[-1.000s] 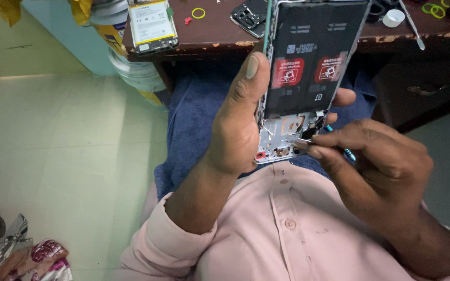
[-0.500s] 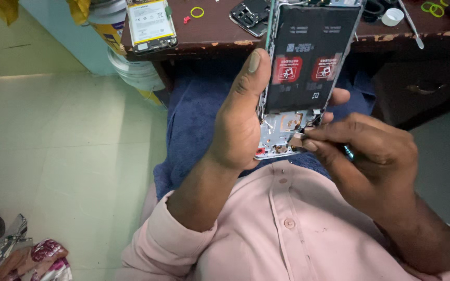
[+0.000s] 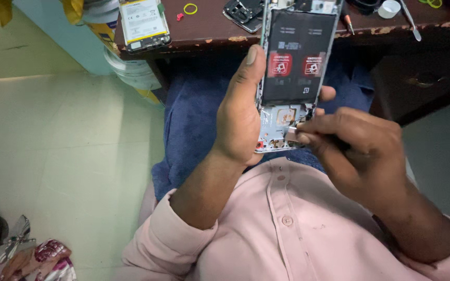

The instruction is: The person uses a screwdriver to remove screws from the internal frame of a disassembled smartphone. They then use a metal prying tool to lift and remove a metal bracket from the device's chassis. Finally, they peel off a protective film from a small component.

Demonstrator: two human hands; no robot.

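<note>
Now the left hand [image 3: 240, 117] grips the opened phone [image 3: 295, 78]; the right hand [image 3: 358, 153] pinches a thin tool [image 3: 294, 132] at its lower board. Likely risk: a slip could gouge the board.

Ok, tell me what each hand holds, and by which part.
Left hand grips the opened phone by its long edges, near the lower end. Right hand pinches a thin tool, mostly hidden, at the phone's bottom.
</note>
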